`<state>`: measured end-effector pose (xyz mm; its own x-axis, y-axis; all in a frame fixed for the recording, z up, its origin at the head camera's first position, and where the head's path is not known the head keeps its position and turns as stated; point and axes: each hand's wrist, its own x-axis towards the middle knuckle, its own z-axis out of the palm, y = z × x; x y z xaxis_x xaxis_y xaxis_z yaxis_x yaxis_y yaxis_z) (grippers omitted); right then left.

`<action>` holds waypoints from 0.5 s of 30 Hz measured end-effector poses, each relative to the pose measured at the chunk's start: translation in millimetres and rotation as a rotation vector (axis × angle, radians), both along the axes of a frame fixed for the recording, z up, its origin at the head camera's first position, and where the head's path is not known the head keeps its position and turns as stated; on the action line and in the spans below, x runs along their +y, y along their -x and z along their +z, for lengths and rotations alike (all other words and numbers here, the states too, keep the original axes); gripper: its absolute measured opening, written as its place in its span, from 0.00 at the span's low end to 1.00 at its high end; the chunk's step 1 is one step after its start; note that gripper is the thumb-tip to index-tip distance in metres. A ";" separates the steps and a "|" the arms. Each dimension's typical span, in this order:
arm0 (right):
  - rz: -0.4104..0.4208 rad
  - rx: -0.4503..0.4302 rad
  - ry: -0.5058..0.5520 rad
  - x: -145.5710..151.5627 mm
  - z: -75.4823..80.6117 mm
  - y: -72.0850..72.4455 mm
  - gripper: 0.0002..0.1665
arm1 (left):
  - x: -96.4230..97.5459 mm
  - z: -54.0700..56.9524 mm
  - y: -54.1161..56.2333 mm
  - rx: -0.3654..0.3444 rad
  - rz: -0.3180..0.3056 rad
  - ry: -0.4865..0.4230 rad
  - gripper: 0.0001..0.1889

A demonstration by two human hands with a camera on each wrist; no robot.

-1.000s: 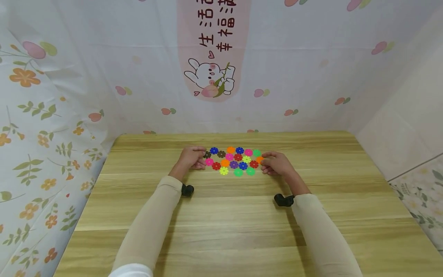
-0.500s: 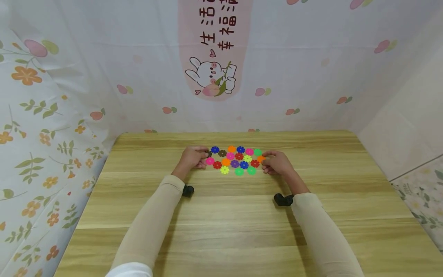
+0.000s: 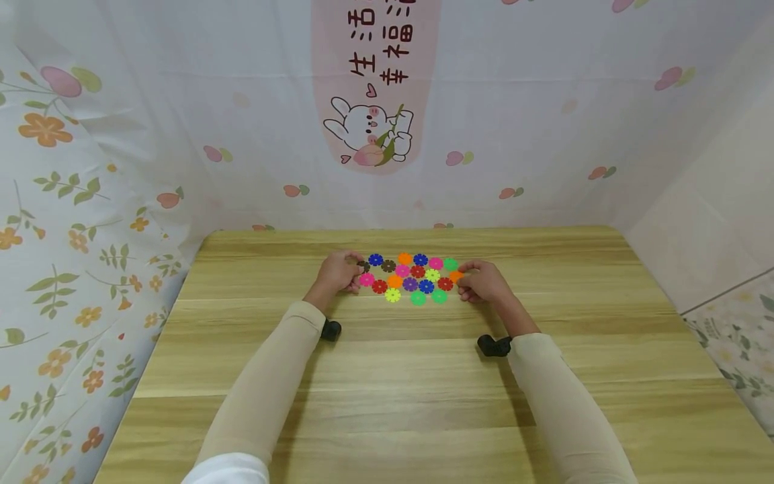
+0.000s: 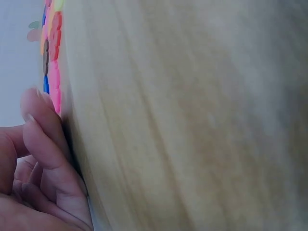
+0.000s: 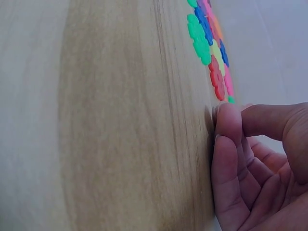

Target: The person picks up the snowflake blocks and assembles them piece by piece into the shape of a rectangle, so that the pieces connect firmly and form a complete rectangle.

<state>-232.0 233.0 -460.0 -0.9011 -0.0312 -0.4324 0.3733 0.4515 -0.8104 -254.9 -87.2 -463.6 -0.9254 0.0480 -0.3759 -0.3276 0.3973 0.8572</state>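
Note:
Colourful notched snowflake discs lie flat in a joined-looking cluster at the back of the table, among them a purple disc (image 3: 410,284). At the cluster's left end my left hand (image 3: 337,272) pinches a dark brown disc (image 3: 364,267), partly covered by the fingers. A pink disc (image 3: 366,279) lies just below those fingertips. My right hand (image 3: 486,282) pinches an orange disc (image 3: 455,277) at the right end, thumb and index finger meeting at its edge. Beside it are a red disc (image 5: 216,78) and a green disc (image 5: 198,38). Both hands rest low against the tabletop.
The wood-grain table (image 3: 399,390) ends at a patterned cloth (image 3: 254,121) behind it. Another floral cloth (image 3: 72,282) hangs on the left. Black wrist cameras (image 3: 494,345) sit at both cuffs.
My left hand has edged inward, and its fingers cover more of the dark brown disc. The right hand stays at the orange disc, and the cluster keeps its layout.

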 end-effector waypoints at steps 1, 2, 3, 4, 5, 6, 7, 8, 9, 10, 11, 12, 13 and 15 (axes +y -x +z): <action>0.000 -0.003 0.001 0.0 -0.3 0.6 0.22 | 0.4 0.0 0.8 -0.008 0.000 0.003 0.11; 0.000 -0.005 0.001 0.0 -0.7 1.2 0.22 | 0.7 0.1 1.4 -0.016 -0.003 0.007 0.11; 0.002 -0.006 0.000 0.1 -0.8 1.5 0.22 | 0.8 0.2 1.9 -0.023 -0.006 0.007 0.11; 0.001 -0.007 -0.001 0.0 -0.9 1.8 0.22 | 0.9 0.3 2.3 -0.029 -0.008 0.004 0.11; 0.002 -0.006 -0.002 0.1 -1.1 2.1 0.22 | 0.8 0.2 2.7 -0.032 -0.012 0.002 0.11; 0.005 -0.004 -0.003 0.2 -1.4 2.4 0.22 | 0.7 0.1 3.1 -0.034 -0.015 -0.001 0.12; 0.006 -0.004 -0.006 0.4 -2.0 2.9 0.22 | 0.5 0.2 3.3 -0.037 -0.020 0.000 0.12; 0.006 -0.004 -0.008 0.4 -1.9 3.0 0.22 | 0.3 0.3 3.5 -0.039 -0.023 -0.004 0.13; 0.005 -0.005 -0.011 0.5 -2.0 3.2 0.22 | 0.0 0.3 3.6 -0.040 -0.024 -0.007 0.13; 0.001 -0.006 -0.012 0.6 -2.3 3.6 0.22 | -0.3 0.4 3.8 -0.042 -0.026 -0.011 0.14; -0.003 -0.008 -0.012 0.6 -2.6 3.9 0.23 | -0.8 0.4 4.0 -0.044 -0.028 -0.012 0.15; -0.005 -0.010 -0.012 0.8 -2.7 4.1 0.23 | -1.4 0.5 4.1 -0.046 -0.029 -0.012 0.16; -0.011 -0.013 -0.010 0.9 -2.8 4.4 0.23 | -2.2 0.6 4.2 -0.048 -0.030 -0.014 0.17; -0.017 -0.019 -0.005 1.1 -2.5 4.5 0.25 | -3.7 0.1 4.8 -0.055 -0.024 -0.029 0.18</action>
